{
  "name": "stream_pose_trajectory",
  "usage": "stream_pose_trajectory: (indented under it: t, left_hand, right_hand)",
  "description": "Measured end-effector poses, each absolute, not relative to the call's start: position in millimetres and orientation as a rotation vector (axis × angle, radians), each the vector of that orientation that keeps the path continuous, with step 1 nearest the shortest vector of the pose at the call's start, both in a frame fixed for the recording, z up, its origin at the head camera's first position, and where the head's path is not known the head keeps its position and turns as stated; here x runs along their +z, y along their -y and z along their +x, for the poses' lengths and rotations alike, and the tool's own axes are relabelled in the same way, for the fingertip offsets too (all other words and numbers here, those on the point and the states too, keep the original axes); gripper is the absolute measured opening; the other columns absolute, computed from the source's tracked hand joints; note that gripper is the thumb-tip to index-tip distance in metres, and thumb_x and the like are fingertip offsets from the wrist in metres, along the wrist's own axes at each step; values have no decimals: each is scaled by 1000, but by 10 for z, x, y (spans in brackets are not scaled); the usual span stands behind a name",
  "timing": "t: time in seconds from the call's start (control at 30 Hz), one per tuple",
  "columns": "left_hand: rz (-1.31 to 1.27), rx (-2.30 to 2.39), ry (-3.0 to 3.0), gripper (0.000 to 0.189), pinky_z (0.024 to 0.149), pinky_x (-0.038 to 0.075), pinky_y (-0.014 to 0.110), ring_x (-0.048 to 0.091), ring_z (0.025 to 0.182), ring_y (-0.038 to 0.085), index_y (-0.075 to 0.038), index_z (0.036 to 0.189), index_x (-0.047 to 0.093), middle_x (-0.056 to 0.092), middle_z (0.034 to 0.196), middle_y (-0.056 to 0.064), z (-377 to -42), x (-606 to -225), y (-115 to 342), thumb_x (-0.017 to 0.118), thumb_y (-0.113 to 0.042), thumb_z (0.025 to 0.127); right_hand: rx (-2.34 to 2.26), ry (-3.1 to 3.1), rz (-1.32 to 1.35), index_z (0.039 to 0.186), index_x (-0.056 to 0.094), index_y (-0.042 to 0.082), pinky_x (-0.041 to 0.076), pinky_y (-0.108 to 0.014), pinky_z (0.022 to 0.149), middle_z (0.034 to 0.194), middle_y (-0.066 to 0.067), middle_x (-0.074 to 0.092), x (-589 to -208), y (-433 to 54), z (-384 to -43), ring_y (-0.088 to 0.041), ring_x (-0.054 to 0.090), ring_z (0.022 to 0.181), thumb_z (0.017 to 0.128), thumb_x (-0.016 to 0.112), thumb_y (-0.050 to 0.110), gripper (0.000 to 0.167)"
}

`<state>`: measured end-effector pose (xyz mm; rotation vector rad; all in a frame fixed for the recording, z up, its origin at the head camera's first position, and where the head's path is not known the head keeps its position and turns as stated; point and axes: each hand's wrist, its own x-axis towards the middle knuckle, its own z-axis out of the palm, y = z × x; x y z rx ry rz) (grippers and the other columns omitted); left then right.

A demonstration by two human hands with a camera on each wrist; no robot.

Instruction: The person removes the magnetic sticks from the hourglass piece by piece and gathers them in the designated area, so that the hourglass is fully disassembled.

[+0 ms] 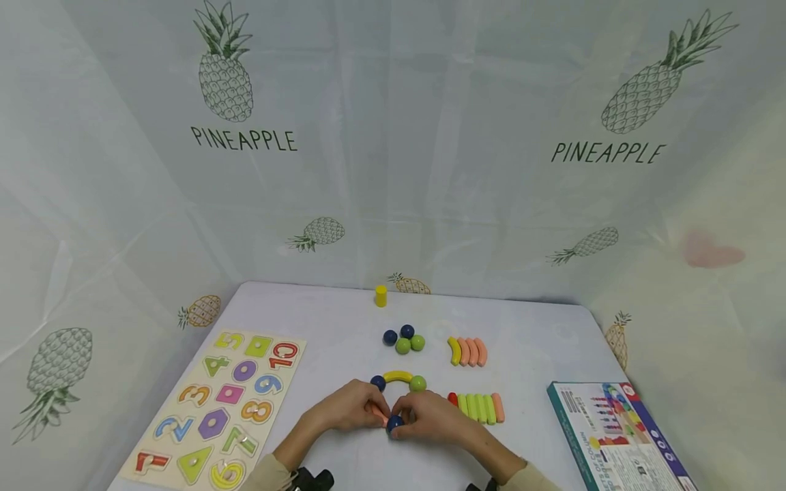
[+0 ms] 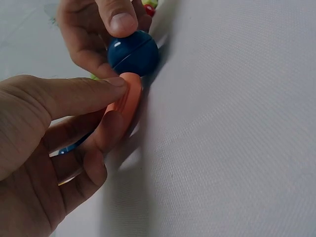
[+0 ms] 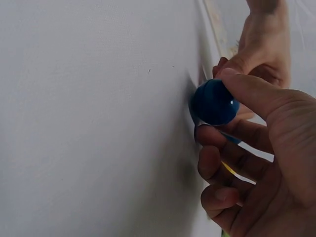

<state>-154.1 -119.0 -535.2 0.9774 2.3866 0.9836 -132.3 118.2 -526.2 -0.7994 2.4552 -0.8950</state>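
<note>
In the head view my left hand [image 1: 350, 408] pinches a curved orange stick [image 2: 129, 98] between thumb and fingers. My right hand [image 1: 432, 417] grips a dark blue ball [image 1: 395, 424] by thumb and fingertips. The stick's end meets the ball in the left wrist view. Just beyond the hands, a curved yellow stick [image 1: 398, 376] runs between another blue ball [image 1: 378, 383] and a green ball [image 1: 417, 383]. A seam line crosses the held ball [image 2: 133, 53].
Behind lie blue and green balls [image 1: 402, 346], curved sticks [image 1: 473, 352] and a yellow cylinder [image 1: 381, 296]. Right of the hands is a row of straight sticks [image 1: 481, 408]. A number puzzle board [image 1: 247, 358] lies at left, a box [image 1: 614, 436] at right.
</note>
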Motion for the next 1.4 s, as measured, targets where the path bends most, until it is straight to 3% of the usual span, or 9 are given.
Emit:
stream_pose_trajectory:
  t: [1.1,1.4]
  left_hand:
    - [953,1037,-2335,13,67,48,18,56,73,-4,-22,97,79,66,84,-18,-1518,-5388,1188,81,-18,85]
    - [969,1030,-2329,10,68,48,17,56,73,-4,-21,98,79,66,85,-19,-1478,-5403,1177,79,-23,88]
  right_hand:
    - [-835,-2438,-862,107,72,25,45,-18,66,85,17,61,-5234,-1218,-1311,0,53,74,86,78,33,23]
    - [-1000,-2579,-768,109,71,23,44,-21,58,82,12,61,-5122,-1379,-1491,-3,53,68,90,74,42,27]
